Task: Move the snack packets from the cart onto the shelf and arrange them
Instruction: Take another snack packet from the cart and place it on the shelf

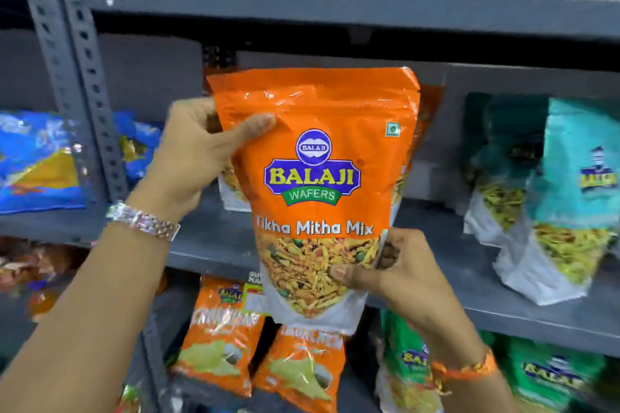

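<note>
Hands grip orange packet upright: left hand high, right hand low.

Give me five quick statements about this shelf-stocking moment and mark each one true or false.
1. Both hands hold the orange packet. True.
2. The left hand has its grip near the packet's bottom. False: it grips near the top; the right hand takes the lower edge.
3. The packet reads Tikha Mitha Mix. True.
4. The teal packets stand left of the orange one. False: they stand to its right.
5. A metal watch is on the left wrist. True.
</note>
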`<state>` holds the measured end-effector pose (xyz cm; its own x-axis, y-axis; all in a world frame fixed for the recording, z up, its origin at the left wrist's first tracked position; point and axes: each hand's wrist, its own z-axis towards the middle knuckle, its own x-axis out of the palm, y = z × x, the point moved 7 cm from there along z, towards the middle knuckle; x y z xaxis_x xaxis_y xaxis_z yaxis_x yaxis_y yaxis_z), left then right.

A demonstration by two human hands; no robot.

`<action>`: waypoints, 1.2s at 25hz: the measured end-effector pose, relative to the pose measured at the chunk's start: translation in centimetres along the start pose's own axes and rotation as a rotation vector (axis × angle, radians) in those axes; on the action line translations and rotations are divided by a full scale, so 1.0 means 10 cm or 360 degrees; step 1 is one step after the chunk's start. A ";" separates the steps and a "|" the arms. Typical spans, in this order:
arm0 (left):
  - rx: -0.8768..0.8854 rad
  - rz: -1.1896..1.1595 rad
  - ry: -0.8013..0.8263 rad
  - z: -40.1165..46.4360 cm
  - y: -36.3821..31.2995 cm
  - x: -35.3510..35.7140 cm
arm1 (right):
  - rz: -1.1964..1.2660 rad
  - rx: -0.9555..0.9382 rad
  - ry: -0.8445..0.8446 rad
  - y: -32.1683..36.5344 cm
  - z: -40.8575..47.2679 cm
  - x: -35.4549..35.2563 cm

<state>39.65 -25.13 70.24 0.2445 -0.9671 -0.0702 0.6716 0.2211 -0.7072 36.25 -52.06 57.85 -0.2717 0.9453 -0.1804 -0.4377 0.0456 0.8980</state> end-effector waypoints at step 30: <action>-0.0572 -0.0336 -0.0253 0.04 0.71 0.37 | -0.0241 0.0214 -0.0575 -0.39 0.72 -0.33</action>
<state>45.59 -27.05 65.29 0.2515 -0.9488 0.1911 0.4395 -0.0640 -0.8960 45.07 -53.00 57.81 0.1159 0.9761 -0.1837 -0.3270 0.2122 0.9209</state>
